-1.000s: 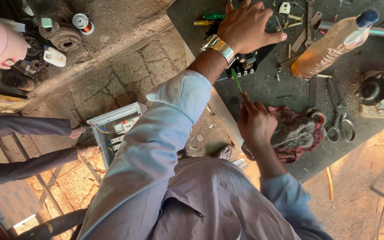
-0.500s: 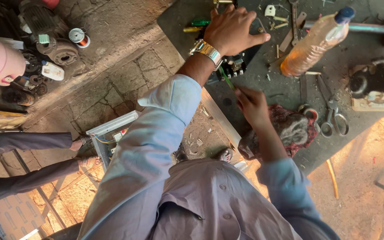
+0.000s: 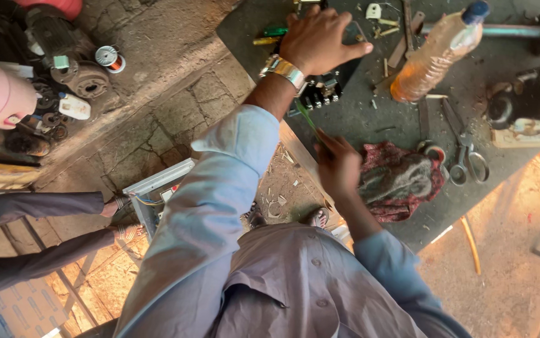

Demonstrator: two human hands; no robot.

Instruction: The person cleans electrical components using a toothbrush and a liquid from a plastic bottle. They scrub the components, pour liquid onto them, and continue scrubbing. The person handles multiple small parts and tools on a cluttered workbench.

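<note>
- Black electrical part (image 3: 323, 94) with small terminals is lying on the dark surface (image 3: 376, 119), partly hidden under the left hand
- Left hand (image 3: 321, 39), a metal watch (image 3: 285, 70) at its wrist, is pressing down on that black part with fingers spread flat; its grip is lying apart, clamped on nothing
- Right hand (image 3: 337, 168) is pinching a thin green tool (image 3: 307, 119), grip closed together on the handle, with the tip pointing toward the black part
- Red and grey rag (image 3: 401, 181) is lying just beside the right hand, touching the surface
- Scissors (image 3: 464, 150) are resting near the rag, handles toward the surface's edge
- Plastic bottle (image 3: 436, 56) of amber liquid, blue-capped, is lying tilted beyond the scissors
- Green-handled screwdriver (image 3: 273, 31) is lying near the left hand's thumb side
- Open grey box (image 3: 154, 194) with wiring is sitting on the stone floor (image 3: 157, 100) below the surface
- Another person's legs (image 3: 38, 238) are extending in from the left, near the box
</note>
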